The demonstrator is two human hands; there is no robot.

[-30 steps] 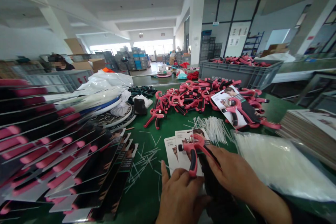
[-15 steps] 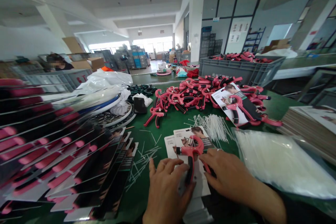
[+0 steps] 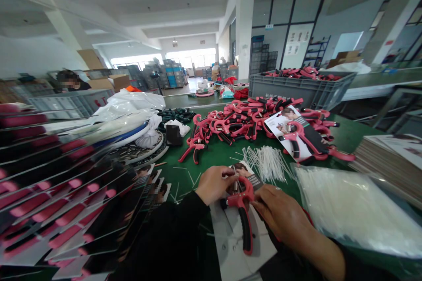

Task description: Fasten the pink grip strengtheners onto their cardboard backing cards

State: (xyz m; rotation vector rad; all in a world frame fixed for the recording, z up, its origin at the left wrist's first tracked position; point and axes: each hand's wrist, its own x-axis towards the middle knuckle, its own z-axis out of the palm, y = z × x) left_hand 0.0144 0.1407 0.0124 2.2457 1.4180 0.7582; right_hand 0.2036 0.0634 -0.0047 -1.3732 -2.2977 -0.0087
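Left hand [image 3: 215, 184]: reached in from the left, thumb and fingertips bunched together right by the spring of a pink-and-black plastic hand grip [image 3: 242, 202]. Couldn't tell if they had something tiny pinched between them.
Right hand [image 3: 284, 211]: fingers were curled in around the hand grip's right-hand side, basically holding it there.
Hand grip: lay over a glossy white printed card [image 3: 226, 248], coil end pointing away, one black-padded handle showing down the middle; the other was mostly hidden by the right hand.
White ties: a messy heap of thin white plastic ties [image 3: 268, 163] sat just beyond the card, with a few loose white ties [image 3: 193, 179] off to the left.
Plastic bag: a clear flat bag full of pale strips [image 3: 356, 206] was to the right, beside a thick stack of printed cards [image 3: 379, 158].
Pink pile: tons of loose pink-and-black grips [image 3: 234, 118] were heaped farther back on the green tabletop [image 3: 358, 134], one carded pink grip [image 3: 298, 134] on top.
Left side: rows of carded grips [image 3: 66, 210], pretty blurry.
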